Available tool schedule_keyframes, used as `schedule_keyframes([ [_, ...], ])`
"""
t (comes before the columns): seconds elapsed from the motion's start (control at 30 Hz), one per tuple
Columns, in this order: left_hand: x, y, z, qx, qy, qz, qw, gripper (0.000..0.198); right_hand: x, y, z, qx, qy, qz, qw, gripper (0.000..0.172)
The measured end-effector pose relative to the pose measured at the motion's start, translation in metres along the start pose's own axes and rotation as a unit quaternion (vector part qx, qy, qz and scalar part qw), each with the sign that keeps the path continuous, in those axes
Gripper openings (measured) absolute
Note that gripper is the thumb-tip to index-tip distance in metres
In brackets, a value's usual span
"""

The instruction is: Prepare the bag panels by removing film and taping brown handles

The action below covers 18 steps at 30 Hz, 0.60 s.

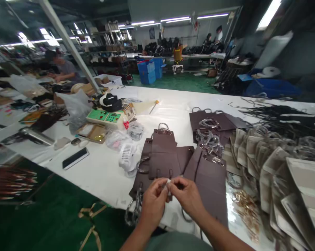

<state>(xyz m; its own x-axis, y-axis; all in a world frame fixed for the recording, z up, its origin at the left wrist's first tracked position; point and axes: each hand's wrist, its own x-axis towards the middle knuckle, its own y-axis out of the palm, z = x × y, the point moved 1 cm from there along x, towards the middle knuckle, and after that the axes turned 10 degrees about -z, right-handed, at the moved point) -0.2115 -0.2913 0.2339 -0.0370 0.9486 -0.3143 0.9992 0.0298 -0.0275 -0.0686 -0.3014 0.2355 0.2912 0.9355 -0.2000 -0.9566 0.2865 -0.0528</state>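
Note:
My left hand and my right hand meet in front of me, fingertips pinched together. Between them shows a small whitish piece, too small to make out exactly. Both hands are closed on it, above the lower end of a dark brown bag panel with a plastic-wrapped handle at its top. More brown panels lie to the right, overlapping, with metal fittings and wrapped handles. Wrapped handle loops hang at the table edge by my left wrist.
Beige bag parts stand in a row at right, beside gold-coloured metal fittings. Black straps lie behind. At left are a white fan, a phone and a green-topped control box. Another person sits far left.

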Motion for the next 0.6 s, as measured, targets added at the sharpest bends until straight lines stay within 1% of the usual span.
schedule_keyframes([
  [0.07,0.003,0.015,-0.004,-0.006,-0.022,0.005,1.000,0.060,0.001,-0.016,0.003,-0.014,-0.022,-0.041,0.999,0.029],
  [0.1,0.005,0.022,-0.006,-0.002,-0.023,0.011,1.000,0.063,0.003,-0.023,0.004,-0.016,-0.025,-0.055,0.998,0.029],
  [0.13,0.007,0.027,-0.009,0.008,-0.014,0.020,1.000,0.060,0.005,-0.030,0.005,-0.014,-0.025,-0.062,0.998,0.029],
  [0.17,0.010,0.032,-0.011,0.024,0.004,0.033,0.999,0.052,0.009,-0.036,0.005,-0.015,-0.027,-0.062,0.998,0.028],
  [0.23,0.017,0.040,-0.017,0.066,0.066,0.058,0.994,0.032,0.018,-0.048,0.006,-0.037,-0.044,-0.059,0.997,0.026],
  [0.27,0.021,0.043,-0.020,0.086,0.101,0.064,0.989,0.026,0.024,-0.055,0.006,-0.060,-0.057,-0.065,0.994,0.024],
  [0.33,0.029,0.048,-0.027,0.121,0.159,0.060,0.978,0.019,0.038,-0.070,0.007,-0.120,-0.085,-0.090,0.985,0.021],
  [0.4,0.040,0.054,-0.033,0.160,0.190,0.057,0.967,0.017,0.054,-0.083,0.008,-0.162,-0.117,-0.103,0.974,0.020],
  [0.43,0.045,0.057,-0.035,0.178,0.197,0.062,0.962,0.017,0.062,-0.089,0.009,-0.171,-0.141,-0.089,0.971,0.022],
  [0.5,0.057,0.063,-0.039,0.212,0.208,0.081,0.952,0.017,0.079,-0.095,0.011,-0.183,-0.204,-0.023,0.962,0.022],
  [0.57,0.070,0.070,-0.042,0.239,0.217,0.104,0.941,0.017,0.094,-0.096,0.013,-0.215,-0.258,0.053,0.940,0.015],
  [0.6,0.077,0.073,-0.043,0.251,0.220,0.113,0.936,0.017,0.102,-0.096,0.014,-0.241,-0.275,0.075,0.928,0.013],
])
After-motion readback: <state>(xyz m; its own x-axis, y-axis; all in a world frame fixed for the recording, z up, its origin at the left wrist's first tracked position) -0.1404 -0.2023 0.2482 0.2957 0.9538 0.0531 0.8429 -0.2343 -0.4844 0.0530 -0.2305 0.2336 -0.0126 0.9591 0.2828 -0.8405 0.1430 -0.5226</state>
